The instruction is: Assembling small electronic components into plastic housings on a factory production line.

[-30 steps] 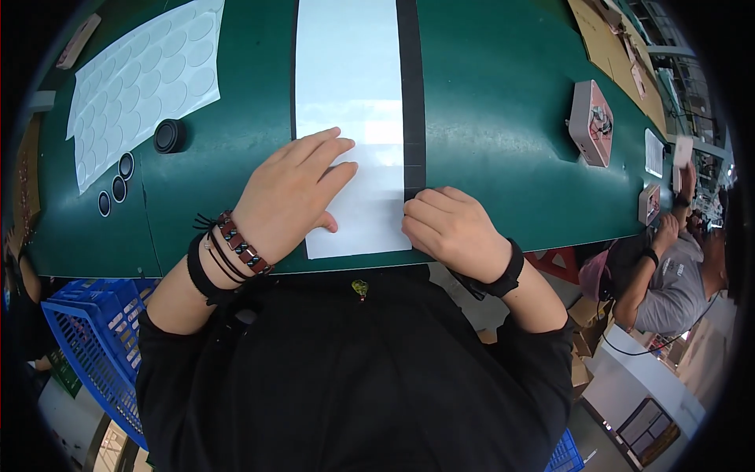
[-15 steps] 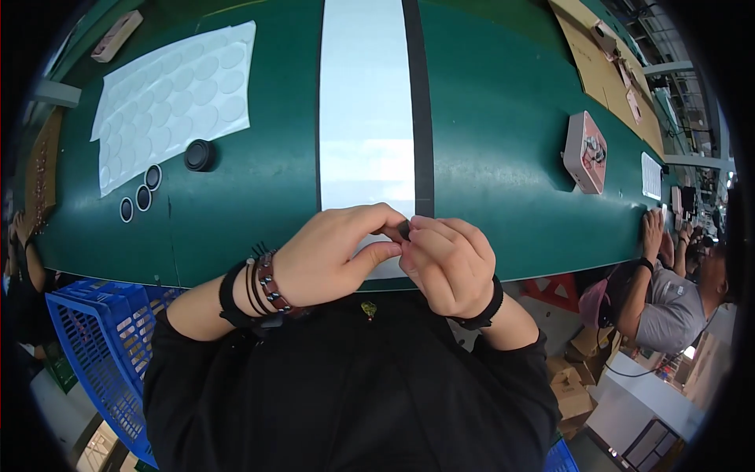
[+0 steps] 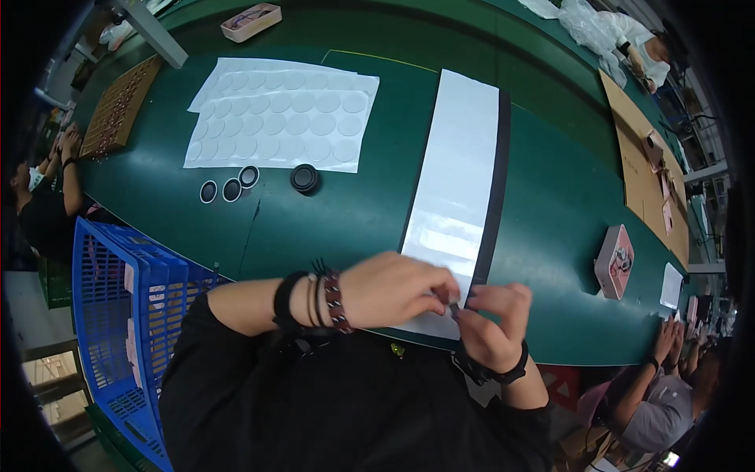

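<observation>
Close to the table's near edge, my left hand (image 3: 399, 289) pinches a small dark piece (image 3: 454, 310) between thumb and fingertips. My right hand (image 3: 499, 324) is right beside it, fingers curled, with the thumb side at the piece. Blur smears the right fingertips, so its grip on the piece is unclear. Beneath and beyond both hands runs a long white strip (image 3: 456, 181) with a dark border (image 3: 498, 185) along its right side. To the left are a black round stack (image 3: 304, 179) and three black discs with pale rims (image 3: 232, 189).
White sheets of round stickers (image 3: 287, 126) lie far left on the green table (image 3: 362, 216). A pink tray (image 3: 615, 263) stands at right, another pink tray (image 3: 252, 22) at the back. A blue crate (image 3: 130, 315) is at lower left. Co-workers sit at both sides.
The view has turned, so the table and strip now sit slanted and further right. My hands have drawn slightly apart, the right fingers loosened from their tight curl around the piece.
</observation>
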Action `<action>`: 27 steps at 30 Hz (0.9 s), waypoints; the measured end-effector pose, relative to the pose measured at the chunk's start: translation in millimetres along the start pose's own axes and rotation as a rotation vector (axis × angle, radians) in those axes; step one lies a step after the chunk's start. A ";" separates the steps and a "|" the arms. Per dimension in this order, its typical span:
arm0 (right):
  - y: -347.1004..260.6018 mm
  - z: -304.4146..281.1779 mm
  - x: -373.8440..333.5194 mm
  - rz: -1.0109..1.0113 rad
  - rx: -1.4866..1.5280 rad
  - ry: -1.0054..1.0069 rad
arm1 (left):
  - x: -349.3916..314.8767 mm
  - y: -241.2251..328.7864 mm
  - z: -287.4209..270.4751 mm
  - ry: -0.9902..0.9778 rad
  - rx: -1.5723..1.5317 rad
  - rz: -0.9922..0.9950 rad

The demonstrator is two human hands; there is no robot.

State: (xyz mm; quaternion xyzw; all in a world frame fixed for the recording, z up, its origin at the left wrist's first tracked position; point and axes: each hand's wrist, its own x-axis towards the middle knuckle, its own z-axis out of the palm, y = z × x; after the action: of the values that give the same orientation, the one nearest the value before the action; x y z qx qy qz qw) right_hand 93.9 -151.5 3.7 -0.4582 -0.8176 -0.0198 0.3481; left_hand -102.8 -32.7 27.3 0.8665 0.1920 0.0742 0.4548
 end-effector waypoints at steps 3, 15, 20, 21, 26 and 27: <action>18.4 -7.8 -12.6 0.012 0.050 0.180 | 24.6 -9.7 -70.7 0.212 0.303 -0.155; 6.8 -14.4 -93.2 0.760 -0.439 0.199 | 65.1 -315.7 -355.7 0.463 1.283 -1.079; 3.4 -22.5 -85.4 0.808 -0.399 0.289 | 88.0 -267.7 -322.2 0.640 1.228 -0.826; 7.4 -20.9 -77.9 0.760 -0.374 0.281 | 90.2 -242.2 -301.8 0.675 1.317 -0.561; 16.0 -4.2 -28.3 0.455 -0.156 0.173 | 67.6 -91.4 -161.4 0.563 1.231 0.242; 15.6 -1.8 -15.0 0.397 -0.105 0.180 | 57.2 -67.5 -126.0 0.516 1.117 0.354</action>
State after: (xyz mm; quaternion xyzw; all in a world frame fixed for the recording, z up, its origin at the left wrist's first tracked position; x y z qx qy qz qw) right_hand 111.8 -154.2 -8.2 -0.6238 -0.6750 -0.0341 0.3925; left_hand -106.6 120.5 42.0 0.9457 0.1590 0.2432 -0.1454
